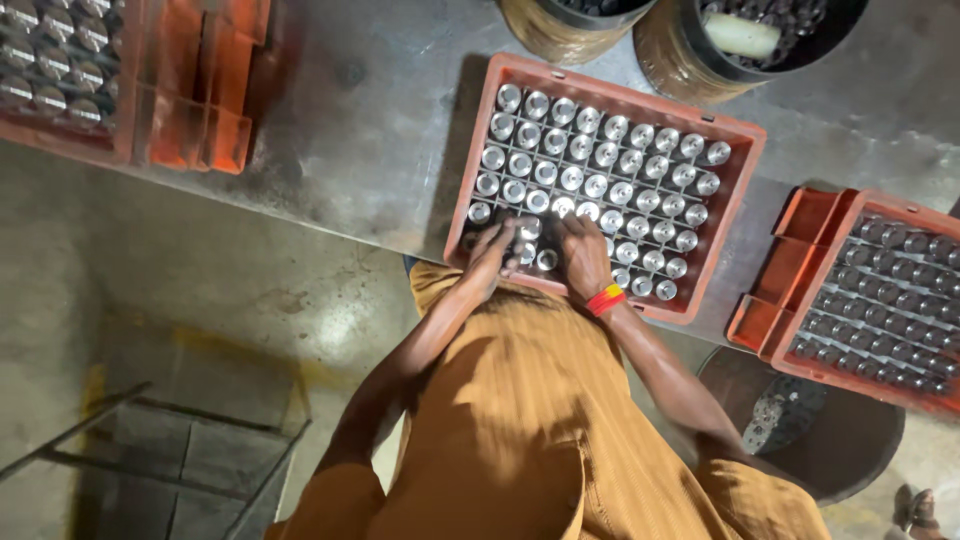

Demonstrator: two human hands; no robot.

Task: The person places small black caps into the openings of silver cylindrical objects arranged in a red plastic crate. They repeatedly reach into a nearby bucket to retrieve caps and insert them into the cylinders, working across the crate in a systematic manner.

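Both my hands down in near edge of orange crate (pixel 745 135) on worktop (pixel 380 110). Left hand (pixel 492 255) fingers curled over shiny metal cylinders (pixel 600 160) at near-left corner; grip hidden, cannot tell if holding one. Right hand (pixel 583 255), red wristband (pixel 604 299), fingers spread flat across near rows, nothing clasped as far as I see. Judgement: seat each piece upright in own cell, press evenly, avoid tipping neighbours. Second orange crate (pixel 800 215) at right, bins (pixel 690 55) beyond.

packages: none | labels: none | signs: none | screens: none
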